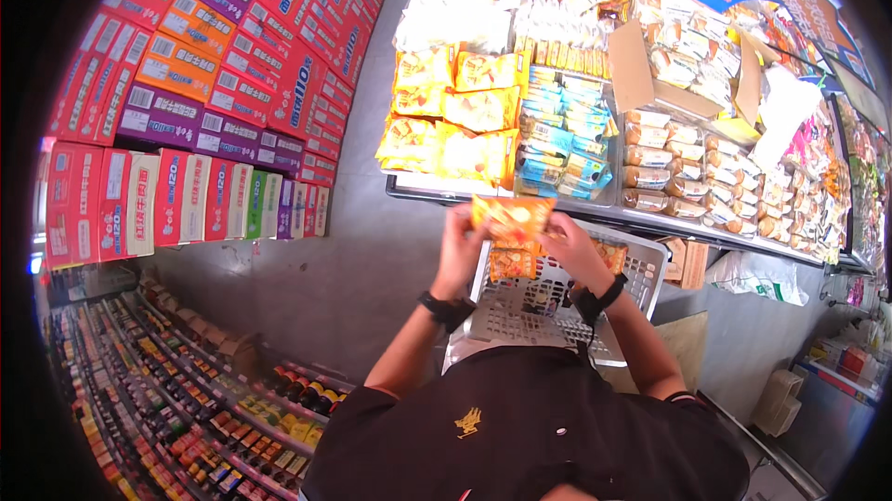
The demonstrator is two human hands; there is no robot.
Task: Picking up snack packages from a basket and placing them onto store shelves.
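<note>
Between both hands I hold an orange plastic snack packet [514, 217] above the far end of a grey plastic basket [644, 278]. My left hand [460, 239] grips its left edge, and my right hand [566, 243] has its right edge. Below it, inside the basket, an orange packet [513, 264] lies against the far side. Another orange packet [611, 257] shows partly behind my right hand. Just beyond my hands, larger yellow-orange packets [481, 110] are stacked on the display stand, beside blue packets [550, 170].
The display stand's dark front edge [446, 193] runs close ahead of my hands. It carries packaged bread rolls [648, 156] and an open cardboard box [633, 72]. Stacked red cartons [279, 83] rise at the left. Shelves of bottles and jars [230, 424] curve along the lower left.
</note>
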